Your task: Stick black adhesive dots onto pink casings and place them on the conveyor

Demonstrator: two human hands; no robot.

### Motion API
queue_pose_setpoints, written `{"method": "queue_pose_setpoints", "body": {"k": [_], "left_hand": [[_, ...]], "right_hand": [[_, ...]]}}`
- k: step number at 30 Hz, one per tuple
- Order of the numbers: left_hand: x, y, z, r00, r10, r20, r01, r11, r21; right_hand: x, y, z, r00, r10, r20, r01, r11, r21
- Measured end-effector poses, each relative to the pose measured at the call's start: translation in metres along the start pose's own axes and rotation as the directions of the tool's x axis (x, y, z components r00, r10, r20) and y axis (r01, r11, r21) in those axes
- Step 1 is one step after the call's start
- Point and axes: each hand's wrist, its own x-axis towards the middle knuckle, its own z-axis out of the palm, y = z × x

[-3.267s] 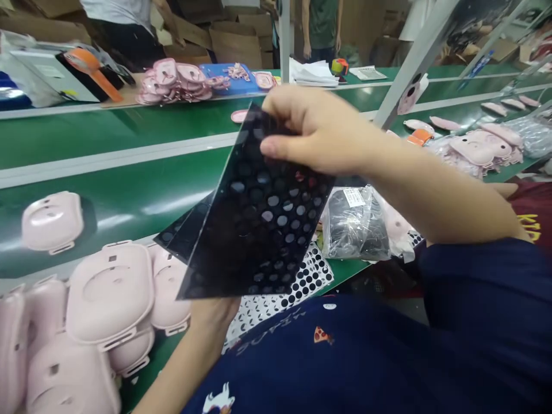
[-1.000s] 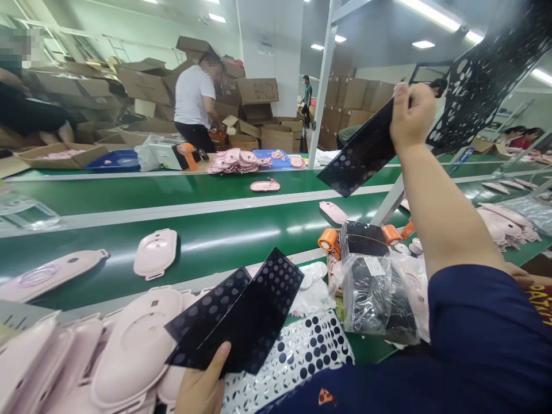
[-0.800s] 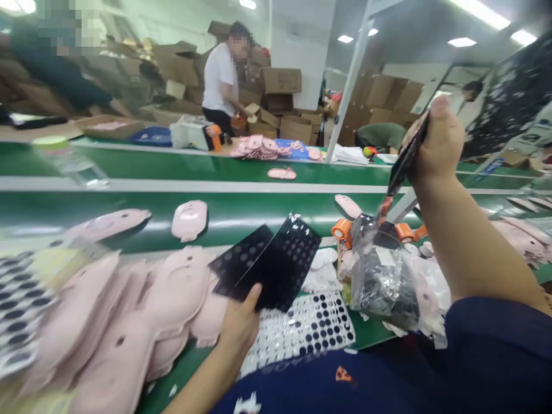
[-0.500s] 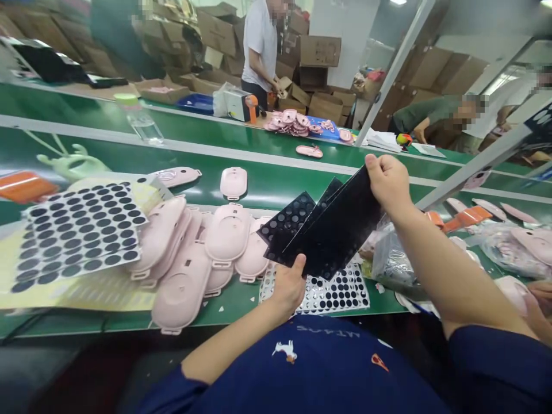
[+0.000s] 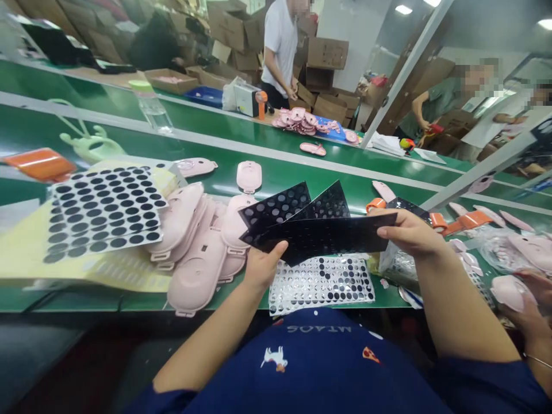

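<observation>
Several black sheets [image 5: 332, 236], some with rows of round shapes, are fanned out between my hands above the bench. My left hand [image 5: 264, 265] grips their lower left corner, thumb on top. At the right end, my right hand [image 5: 407, 231] pinches the front sheet. Below them lies a white sheet of round stickers [image 5: 321, 284], with black dots on part of it. Pink plastic covers [image 5: 196, 276] are piled to the left of my left hand. Farther left, white sheets with black round stickers [image 5: 106, 210] rest on yellow sheets [image 5: 26, 253].
An orange tape dispenser [image 5: 41, 164], a green frame-like object [image 5: 92, 144] and a bottle [image 5: 153, 109] stand at the left. A plastic bag [image 5: 399, 261] lies on the right. Another person's hand [image 5: 532, 299] holds a pink cover at the right edge. A slanted metal post [image 5: 401, 75] rises beyond.
My right hand has come down, bringing the front black sheet from steeply tilted to nearly level. The sheets behind now fan out wider. The view has shifted slightly.
</observation>
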Motion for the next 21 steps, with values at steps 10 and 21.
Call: {"method": "queue_pose_setpoints", "body": {"k": [10,21], "left_hand": [[0.004,0.031,-0.022,0.969,-0.216,0.123,0.222,0.974,-0.035],[0.012,0.041,-0.020,0.971,-0.221,0.090,0.221,0.975,0.008]], "right_hand": [[-0.045,0.056,-0.012,0.954,0.176,-0.241,-0.078,0.926,0.368],[-0.062,0.058,-0.042,0.835,0.123,-0.537,0.100,0.925,0.368]]}}
